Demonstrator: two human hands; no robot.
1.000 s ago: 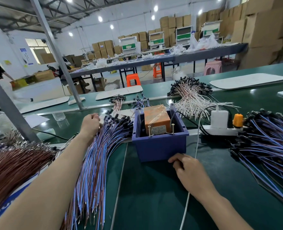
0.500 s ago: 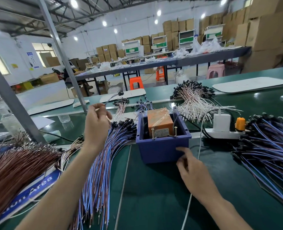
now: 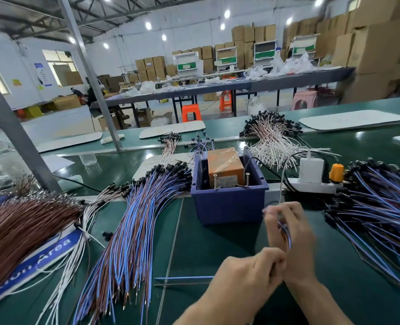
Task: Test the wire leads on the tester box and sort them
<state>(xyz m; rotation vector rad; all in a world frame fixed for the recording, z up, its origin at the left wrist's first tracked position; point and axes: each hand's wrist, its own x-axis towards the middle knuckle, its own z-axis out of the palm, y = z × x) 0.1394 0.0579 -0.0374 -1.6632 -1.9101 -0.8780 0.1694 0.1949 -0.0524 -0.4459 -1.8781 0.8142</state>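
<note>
The tester box (image 3: pixel 229 205) is a blue bin holding an orange block (image 3: pixel 224 165), with two upright metal pins (image 3: pixel 215 182) at its front rim. Just in front and to the right of it, my two hands meet over the green table. My left hand (image 3: pixel 248 275) is curled round one blue-and-brown wire lead (image 3: pixel 185 279), whose bare ends stick out to the left. My right hand (image 3: pixel 290 238), blurred, pinches the same lead's other end below the box's right corner. A large fan of blue-and-brown leads (image 3: pixel 135 231) lies left of the box, and another pile (image 3: pixel 377 207) lies to the right.
A mass of brown wires (image 3: pixel 18 226) and some white leads (image 3: pixel 77 242) cover the near left, over a blue sign (image 3: pixel 49 252). Behind the box are white leads (image 3: pixel 274 146) and a white power strip (image 3: pixel 311 187) with a charger and an orange plug (image 3: pixel 336 172). A slanted metal post (image 3: pixel 13 137) stands at left.
My left hand lifted a lead out of the left pile and carried it right, in front of the box. My right hand rose off the table and took hold of it.
</note>
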